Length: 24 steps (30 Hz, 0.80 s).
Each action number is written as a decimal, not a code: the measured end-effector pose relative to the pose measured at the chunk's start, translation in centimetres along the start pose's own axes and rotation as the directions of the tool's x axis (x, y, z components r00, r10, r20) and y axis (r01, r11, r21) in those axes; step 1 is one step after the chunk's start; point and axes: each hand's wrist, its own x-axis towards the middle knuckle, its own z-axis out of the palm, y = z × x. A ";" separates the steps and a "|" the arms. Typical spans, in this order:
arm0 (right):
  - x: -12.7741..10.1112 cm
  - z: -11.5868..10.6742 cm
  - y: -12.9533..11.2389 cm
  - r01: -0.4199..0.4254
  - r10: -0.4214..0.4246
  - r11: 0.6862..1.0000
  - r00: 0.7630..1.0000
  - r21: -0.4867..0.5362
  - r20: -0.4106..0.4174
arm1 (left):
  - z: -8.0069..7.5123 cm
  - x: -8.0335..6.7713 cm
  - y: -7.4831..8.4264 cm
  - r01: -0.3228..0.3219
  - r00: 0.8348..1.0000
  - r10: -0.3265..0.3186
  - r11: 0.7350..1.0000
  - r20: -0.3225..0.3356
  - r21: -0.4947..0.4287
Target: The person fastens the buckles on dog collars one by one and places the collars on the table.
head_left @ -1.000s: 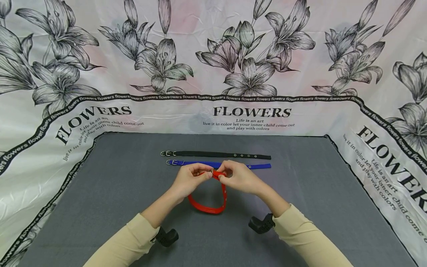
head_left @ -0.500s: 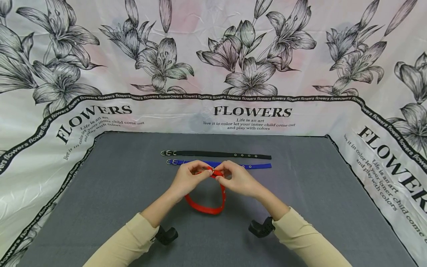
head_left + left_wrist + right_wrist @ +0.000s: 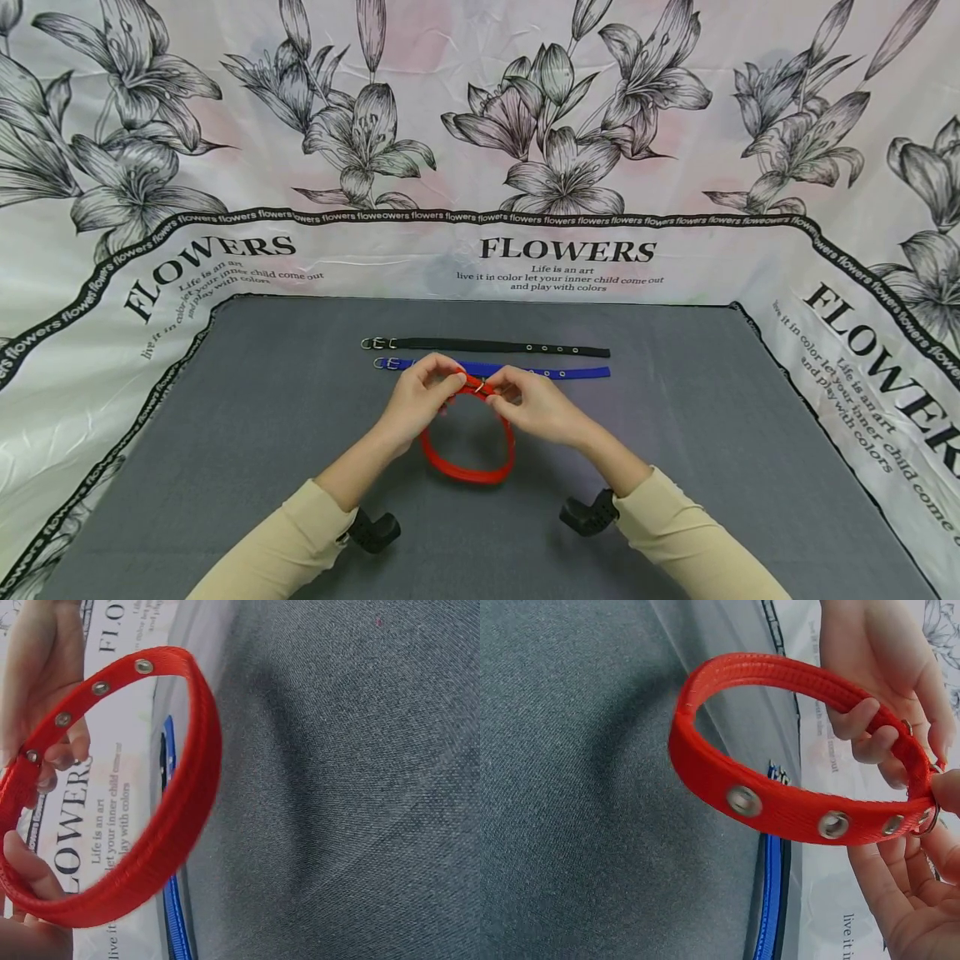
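A red dog collar (image 3: 468, 476) is bent into a loop, held a little above the table between both hands. My left hand (image 3: 417, 403) pinches the strap on the left of the loop's far side. My right hand (image 3: 538, 407) grips the same strap just to the right, by the metal ring (image 3: 934, 817). Metal eyelets (image 3: 834, 824) line part of the collar in both wrist views. Fingers partly hide the buckle area. Beyond the hands lies a blue collar (image 3: 585, 373), its middle partly covered by them.
A black collar (image 3: 495, 346) lies straight behind the blue one, buckle to the left. Grey cloth (image 3: 675, 417) covers the table. A white flower-printed sheet (image 3: 420, 258) rises at the back and sides. Black wrist devices (image 3: 375, 531) hang below both sleeves.
My left hand has drawn slightly left and up, away from the right hand, with the strap in its fingers. The loop looks rounder and wider. The right hand has barely moved.
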 end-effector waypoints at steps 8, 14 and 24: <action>0.0 -0.2 0.4 -0.032 0.030 0.998 0.999 0.053 0.023 | -0.4 0.2 0.4 0.030 0.999 -0.035 0.986 -0.028 -0.165; -0.1 -0.3 0.6 0.012 -0.014 0.998 0.999 0.057 0.030 | -0.4 0.2 0.6 0.058 0.998 -0.061 0.983 -0.013 -0.173; 0.0 -0.2 0.7 0.015 -0.019 0.997 0.998 0.076 0.055 | -0.3 0.1 0.4 0.060 0.998 -0.061 0.983 -0.005 -0.172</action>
